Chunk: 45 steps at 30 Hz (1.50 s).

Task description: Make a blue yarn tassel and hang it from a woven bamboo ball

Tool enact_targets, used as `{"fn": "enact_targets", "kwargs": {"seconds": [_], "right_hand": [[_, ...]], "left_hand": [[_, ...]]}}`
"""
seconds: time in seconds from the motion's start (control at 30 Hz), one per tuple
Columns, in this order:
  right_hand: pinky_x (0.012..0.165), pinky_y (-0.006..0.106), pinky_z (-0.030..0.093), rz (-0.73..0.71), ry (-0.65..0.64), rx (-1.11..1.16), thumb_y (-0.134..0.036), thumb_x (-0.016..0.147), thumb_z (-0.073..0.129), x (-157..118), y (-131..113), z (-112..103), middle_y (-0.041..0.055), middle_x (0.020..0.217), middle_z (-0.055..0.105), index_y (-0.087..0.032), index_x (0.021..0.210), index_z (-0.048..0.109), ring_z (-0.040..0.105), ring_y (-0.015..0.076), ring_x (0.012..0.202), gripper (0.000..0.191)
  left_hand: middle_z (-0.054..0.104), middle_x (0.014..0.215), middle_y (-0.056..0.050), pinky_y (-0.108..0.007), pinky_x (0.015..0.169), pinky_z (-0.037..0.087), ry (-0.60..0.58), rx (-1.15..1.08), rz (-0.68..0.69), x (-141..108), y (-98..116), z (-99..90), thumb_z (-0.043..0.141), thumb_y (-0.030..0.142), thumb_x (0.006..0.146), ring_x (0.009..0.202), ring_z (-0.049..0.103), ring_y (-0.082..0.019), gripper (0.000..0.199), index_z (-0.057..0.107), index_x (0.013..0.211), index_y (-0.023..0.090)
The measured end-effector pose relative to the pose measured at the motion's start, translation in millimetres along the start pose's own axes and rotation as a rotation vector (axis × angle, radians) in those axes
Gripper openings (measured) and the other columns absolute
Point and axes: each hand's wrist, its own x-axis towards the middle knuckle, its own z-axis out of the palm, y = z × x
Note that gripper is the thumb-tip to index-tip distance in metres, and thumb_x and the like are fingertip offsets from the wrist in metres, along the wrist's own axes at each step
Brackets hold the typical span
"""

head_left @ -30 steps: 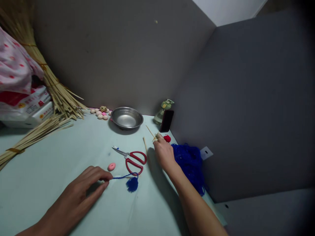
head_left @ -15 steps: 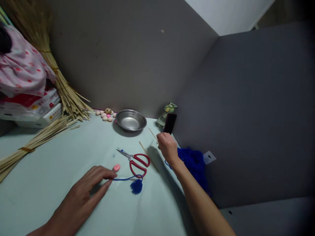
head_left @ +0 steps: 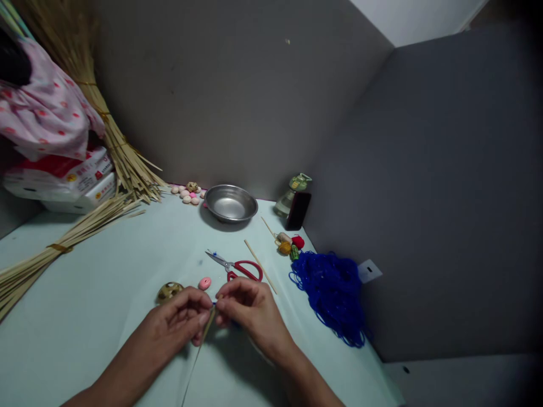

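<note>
My left hand (head_left: 178, 319) and my right hand (head_left: 250, 314) meet at the bottom middle of the pale green table top (head_left: 89, 265), fingertips nearly touching. A thin bamboo strip (head_left: 198, 350) runs down from between them, and a bit of blue yarn (head_left: 214, 303) shows at the fingertips. The fingers hide most of both. Beside my left hand lies a speckled brown oval object (head_left: 169, 291). A pink disc (head_left: 204, 283) and red-handled scissors (head_left: 234, 265) lie just beyond my hands. A loose bamboo stick (head_left: 259, 265) lies to their right.
Small red, orange and green yarn bundles (head_left: 289, 246) lie near a heap of blue yarn (head_left: 333, 297) by the right wall. At the back stand a steel bowl (head_left: 231, 203), a phone (head_left: 298, 210) and a green bottle (head_left: 293, 192). Straw bundles (head_left: 63, 249) lie left.
My right hand has come back from the far corner to meet my left. The blue tassel no longer lies on the table. Small yarn bundles and the speckled object now show.
</note>
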Motion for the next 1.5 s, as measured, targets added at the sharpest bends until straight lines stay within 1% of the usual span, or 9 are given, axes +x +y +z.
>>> {"fn": "enact_targets", "kwargs": {"seconds": [0.23,0.63,0.77,0.87,0.97,1.1,1.23,1.37,1.5], "right_hand": [[0.060,0.021,0.050,0.049,-0.021,0.023,-0.034,0.071,0.089,2,11,5,-0.0001,0.063,0.070,-0.014,0.080,0.072,0.064,0.0101,0.057,0.028],[0.057,0.021,0.044,0.008,-0.022,-0.230,-0.029,0.076,0.076,-4,18,4,-0.0021,0.066,0.063,-0.016,0.080,0.067,0.056,0.0098,0.058,0.016],[0.055,0.021,0.038,-0.098,0.007,-0.452,-0.022,0.075,0.067,-8,13,6,-0.0022,0.065,0.060,-0.017,0.073,0.065,0.051,0.0096,0.059,0.006],[0.054,0.022,0.037,-0.134,0.026,-0.487,-0.021,0.072,0.064,-8,16,8,-0.0022,0.064,0.059,-0.018,0.071,0.064,0.050,0.0100,0.058,0.004],[0.054,0.021,0.037,-0.151,0.063,-0.489,-0.018,0.068,0.061,-7,19,9,-0.0023,0.064,0.058,-0.018,0.070,0.063,0.049,0.0096,0.059,0.002],[0.051,0.020,0.040,-0.041,0.046,-0.250,-0.020,0.067,0.062,-2,14,6,-0.0019,0.065,0.063,-0.018,0.073,0.062,0.053,0.0091,0.054,0.006],[0.041,0.019,0.043,0.000,0.081,0.147,-0.032,0.072,0.073,5,6,-1,0.0017,0.071,0.072,-0.019,0.076,0.056,0.063,0.0126,0.049,0.021],[0.045,0.016,0.046,-0.083,0.244,0.342,-0.031,0.072,0.081,11,1,-11,-0.0022,0.067,0.069,-0.018,0.078,0.059,0.058,0.0073,0.047,0.026],[0.043,0.013,0.043,-0.218,0.478,0.453,-0.026,0.066,0.085,16,-7,-37,-0.0047,0.068,0.067,-0.019,0.077,0.060,0.055,0.0056,0.051,0.028]], "left_hand": [[0.069,0.074,0.001,-0.030,0.060,0.051,-0.028,-0.137,-0.066,-1,2,9.3,0.069,0.052,0.090,0.062,0.062,-0.017,0.029,0.060,0.084,0.025],[0.064,0.064,0.002,-0.029,0.059,0.051,0.056,-0.031,-0.053,-8,20,15.9,0.069,0.046,0.086,0.060,0.064,-0.019,0.023,0.063,0.079,0.025],[0.064,0.068,0.001,-0.029,0.059,0.051,0.135,0.198,0.079,-13,22,18.0,0.066,0.043,0.088,0.062,0.064,-0.020,0.024,0.063,0.072,0.025],[0.064,0.070,0.001,-0.027,0.061,0.050,0.187,0.349,0.204,-15,19,19.8,0.064,0.038,0.090,0.062,0.063,-0.019,0.022,0.062,0.071,0.026],[0.060,0.066,0.003,-0.026,0.057,0.047,0.219,0.382,0.239,-16,16,21.7,0.065,0.032,0.087,0.058,0.059,-0.017,0.020,0.058,0.069,0.027],[0.061,0.067,0.002,-0.026,0.059,0.051,0.264,0.257,0.173,-15,22,18.6,0.067,0.036,0.085,0.061,0.060,-0.018,0.019,0.061,0.069,0.027],[0.073,0.087,-0.002,-0.031,0.081,0.059,0.302,-0.019,0.067,-13,28,11.5,0.065,0.054,0.092,0.089,0.072,-0.024,0.030,0.067,0.079,0.027],[0.072,0.083,0.000,-0.030,0.080,0.062,0.403,-0.303,0.001,-12,26,9.3,0.065,0.059,0.094,0.086,0.073,-0.022,0.034,0.064,0.083,0.027],[0.070,0.087,0.004,-0.021,0.082,0.061,0.576,-0.444,0.049,-7,28,-0.6,0.069,0.048,0.095,0.084,0.071,-0.015,0.021,0.065,0.087,0.029]]}}
